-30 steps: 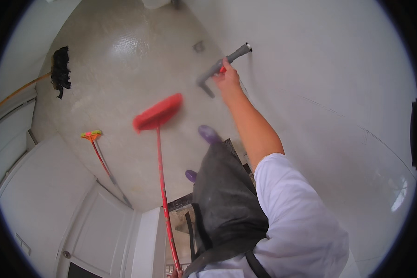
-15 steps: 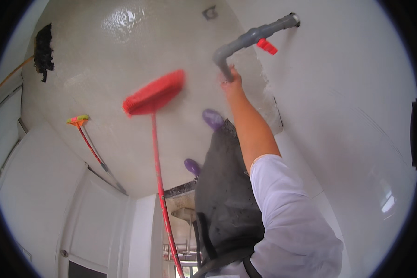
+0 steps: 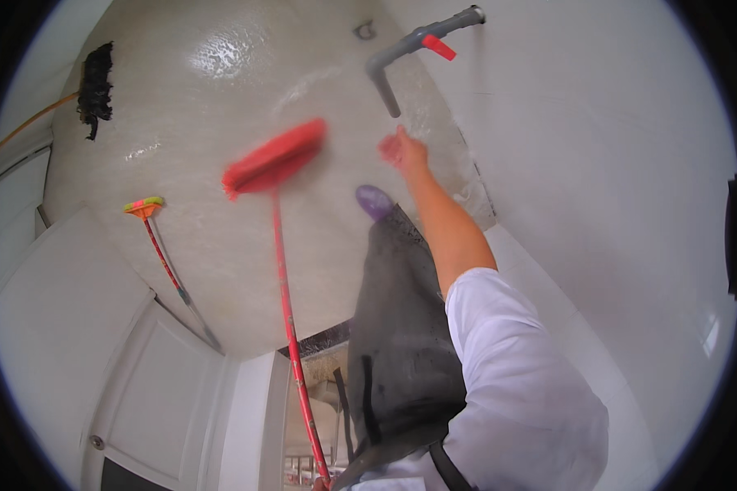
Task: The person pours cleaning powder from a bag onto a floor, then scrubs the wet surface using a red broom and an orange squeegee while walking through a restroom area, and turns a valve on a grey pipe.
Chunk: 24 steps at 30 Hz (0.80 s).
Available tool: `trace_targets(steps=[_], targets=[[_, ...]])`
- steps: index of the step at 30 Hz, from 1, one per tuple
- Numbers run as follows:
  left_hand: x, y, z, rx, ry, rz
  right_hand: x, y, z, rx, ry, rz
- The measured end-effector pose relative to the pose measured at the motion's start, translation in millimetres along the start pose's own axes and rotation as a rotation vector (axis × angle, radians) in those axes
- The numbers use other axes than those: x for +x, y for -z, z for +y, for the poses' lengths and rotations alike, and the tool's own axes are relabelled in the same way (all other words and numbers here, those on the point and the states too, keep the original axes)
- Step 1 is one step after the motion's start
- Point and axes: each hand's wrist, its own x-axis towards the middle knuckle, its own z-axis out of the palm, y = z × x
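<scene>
My right hand point(image 3: 405, 152) is stretched out just below the open lower end of a grey elbowed pipe point(image 3: 393, 61), apart from it. Its fingers are blurred but look spread, with nothing between them. A red lever valve point(image 3: 439, 47) sits on the pipe near the wall. A red broom point(image 3: 275, 159) reaches up from the lower edge, its bristle head smeared by motion over the floor. Only a sliver of my left hand point(image 3: 320, 484) shows at the lower edge, closed round the red broom handle point(image 3: 293, 348).
The wet grey floor point(image 3: 196, 270) has shiny patches. A green-and-orange mop point(image 3: 144, 206) leans at left, and a ragged black brush point(image 3: 96, 92) lies far left. A white door point(image 3: 160, 393) is at lower left, a white wall point(image 3: 598, 180) at right. A purple boot point(image 3: 374, 201) shows below my dark apron point(image 3: 405, 327).
My right hand has come away from the pipe's end, leaving a gap. The view has shifted slightly; one purple boot is now hidden. The broom head stays nearly in place, still blurred.
</scene>
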Motion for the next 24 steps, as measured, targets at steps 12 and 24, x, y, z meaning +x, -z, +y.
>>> trace_targets(steps=[12, 24], targets=[[47.7, 11.5, -302.4, 0.064, -0.329, -0.063, -436.9, 7.7, 440.8, -0.393, -0.598, -0.355], [63.7, -34.7, -317.5, 0.233, -0.401, -0.191, -449.9, 171.6, 464.0, -0.940, -0.005, 0.282]])
